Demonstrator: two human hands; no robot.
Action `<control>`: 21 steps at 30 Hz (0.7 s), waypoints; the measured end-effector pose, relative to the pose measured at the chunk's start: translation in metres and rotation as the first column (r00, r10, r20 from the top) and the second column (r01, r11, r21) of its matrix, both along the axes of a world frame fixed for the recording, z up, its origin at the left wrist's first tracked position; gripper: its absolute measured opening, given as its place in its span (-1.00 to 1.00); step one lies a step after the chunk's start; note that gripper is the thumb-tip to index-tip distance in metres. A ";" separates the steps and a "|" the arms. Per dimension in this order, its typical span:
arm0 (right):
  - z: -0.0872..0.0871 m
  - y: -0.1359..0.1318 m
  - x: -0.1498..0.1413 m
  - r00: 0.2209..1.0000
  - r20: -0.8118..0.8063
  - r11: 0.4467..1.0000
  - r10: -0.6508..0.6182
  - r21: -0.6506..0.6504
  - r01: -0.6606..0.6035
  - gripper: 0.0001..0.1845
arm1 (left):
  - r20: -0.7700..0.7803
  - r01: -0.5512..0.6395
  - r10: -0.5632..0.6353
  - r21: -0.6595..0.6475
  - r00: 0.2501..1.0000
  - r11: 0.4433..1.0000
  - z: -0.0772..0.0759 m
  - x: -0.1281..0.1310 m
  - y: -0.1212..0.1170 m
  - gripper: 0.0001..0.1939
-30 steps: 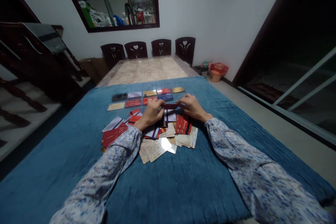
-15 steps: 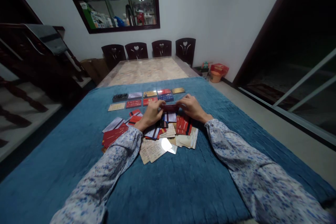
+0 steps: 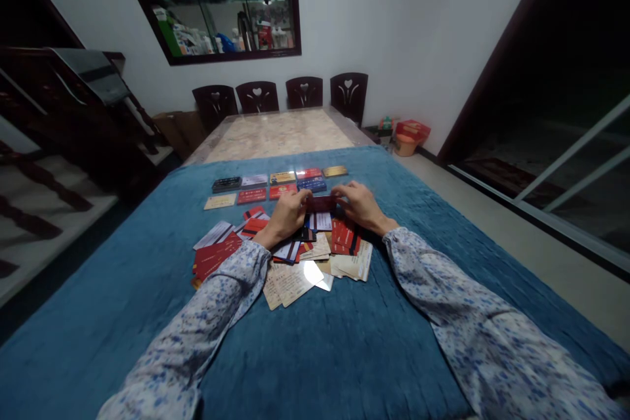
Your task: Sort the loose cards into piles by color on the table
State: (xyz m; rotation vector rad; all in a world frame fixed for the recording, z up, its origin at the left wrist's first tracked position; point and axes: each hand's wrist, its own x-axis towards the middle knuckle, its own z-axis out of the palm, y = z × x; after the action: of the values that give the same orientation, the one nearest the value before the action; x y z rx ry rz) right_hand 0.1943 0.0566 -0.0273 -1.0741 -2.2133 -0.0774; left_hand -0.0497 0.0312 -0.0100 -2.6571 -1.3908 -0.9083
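Note:
Between my two hands is a dark red card, or a thin stack of them, held by its short ends above the loose pile. My left hand pinches the left end; my right hand grips the right end with bent fingers. Under and around them lie scattered cards: red cards, cream cards, a black card and white cards with dark stripes. More red cards lie beside my left forearm. Beyond my hands, cards sit in rows, among them a blue card stack and a black card stack.
A blue cloth covers the near part of the table, with the bare stone-patterned top beyond. Several dark chairs stand at the far end. A staircase railing is at the left, a red bag on the floor at the right.
The dark red card has tilted slightly, so more of its face shows between my hands. Both hands stay in nearly the same place, and the laid-out cards have not moved.

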 end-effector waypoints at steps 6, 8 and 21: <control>0.000 -0.003 0.000 0.997 0.075 0.999 -0.018 -0.044 0.022 -0.63 | -0.081 -0.049 0.043 -0.067 0.996 0.997 0.003 0.004 -0.003 -0.59; 0.000 -0.004 -0.001 0.995 0.100 0.998 -0.001 -0.067 0.008 -0.58 | -0.107 -0.068 0.059 -0.087 0.993 0.994 0.003 0.005 -0.004 -0.58; 0.001 -0.004 -0.004 0.993 0.110 0.986 0.051 -0.163 -0.032 -0.44 | -0.093 -0.085 0.072 -0.144 0.993 0.986 0.000 0.005 -0.003 -0.50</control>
State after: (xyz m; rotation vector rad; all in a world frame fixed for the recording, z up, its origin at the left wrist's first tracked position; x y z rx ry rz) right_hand 0.1904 0.0530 -0.0263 -1.1346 -2.3771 0.0612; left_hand -0.0446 0.0282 -0.0097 -2.6854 -1.5883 -0.6985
